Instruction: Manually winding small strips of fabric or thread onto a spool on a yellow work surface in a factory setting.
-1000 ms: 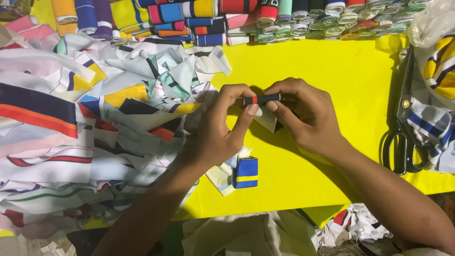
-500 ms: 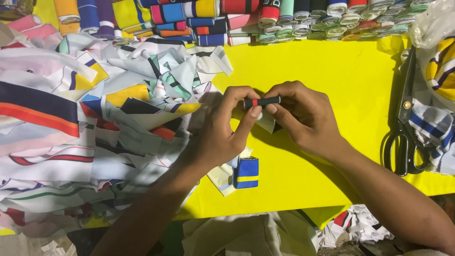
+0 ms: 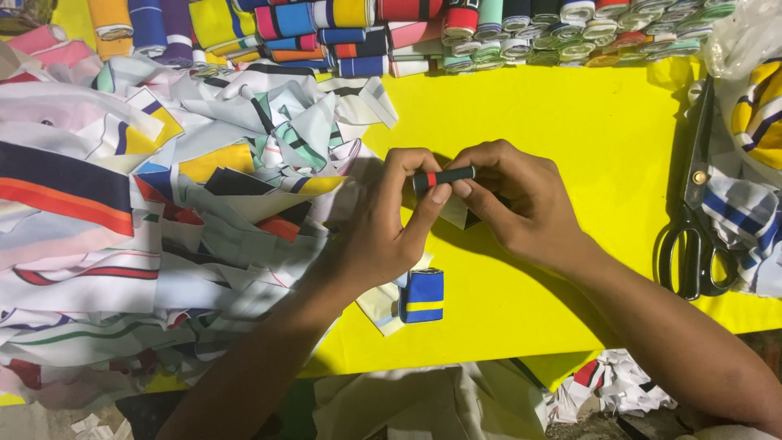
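A yellow cloth-covered tabletop (image 3: 570,130) carries a large heap of white striped fabric offcuts (image 3: 147,228) at left, a row of rolled coloured fabric strips (image 3: 391,28) along the far edge, and black-handled scissors (image 3: 692,220) at right. The left hand (image 3: 383,236) and right hand (image 3: 513,204) together pinch a small dark fabric roll with a red band (image 3: 444,176), held just above the tabletop. Judged step: rolling tight; next, an even final tuck. A blue-and-yellow folded piece (image 3: 422,296) lies near.

You've got open yellow desk (image 3: 570,122) right of centre. Fabric scrap pile (image 3: 163,212) blocks the left, rolled strips (image 3: 423,33) line the far edge, scissors (image 3: 692,220) sit right, blue folded piece (image 3: 423,296) near edge.
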